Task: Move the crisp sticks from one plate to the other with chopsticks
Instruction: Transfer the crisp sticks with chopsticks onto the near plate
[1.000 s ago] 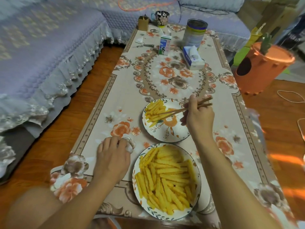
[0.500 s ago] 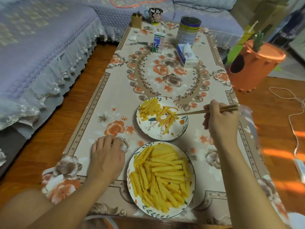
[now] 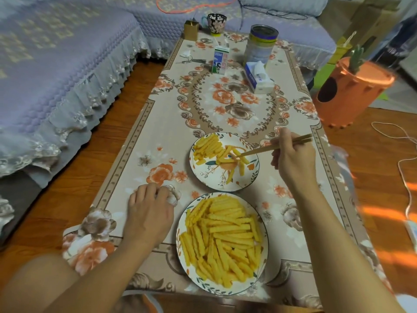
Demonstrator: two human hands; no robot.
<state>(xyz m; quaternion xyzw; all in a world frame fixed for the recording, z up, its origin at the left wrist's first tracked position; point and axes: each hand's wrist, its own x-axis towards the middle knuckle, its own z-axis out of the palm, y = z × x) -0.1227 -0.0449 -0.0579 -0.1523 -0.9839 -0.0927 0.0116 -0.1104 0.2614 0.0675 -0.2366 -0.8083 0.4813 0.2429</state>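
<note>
Your right hand (image 3: 293,158) has its fingers (image 3: 284,136) curled around the chopsticks (image 3: 274,147), gripping them near their upper ends; the tips reach over the far plate (image 3: 203,177) and sit among the loose crisp sticks (image 3: 234,158) lying on its right side; whether the tips actually pinch a stick or only touch the heap is too fine to tell. Your left hand (image 3: 150,213) rests on the desk (image 3: 140,141) just beside the near plate (image 3: 180,229), its fingers bent loosely over the cloth and holding nothing that shows.

The near plate, close to the desk's front edge, carries by far the larger pile of crisp sticks (image 3: 222,242); the far plate, just behind it, holds a small neat cluster on its left and a scatter on its right. Which plate feeds the other cannot be read from here. If the near one is the source, you look to be at the drop-off step; if so, part the tips, lift clear of the scatter, and bring them back over the big pile; pinch one stick near its middle, since these are light, brittle and likely to pivot or snap under a hard squeeze.
</note>
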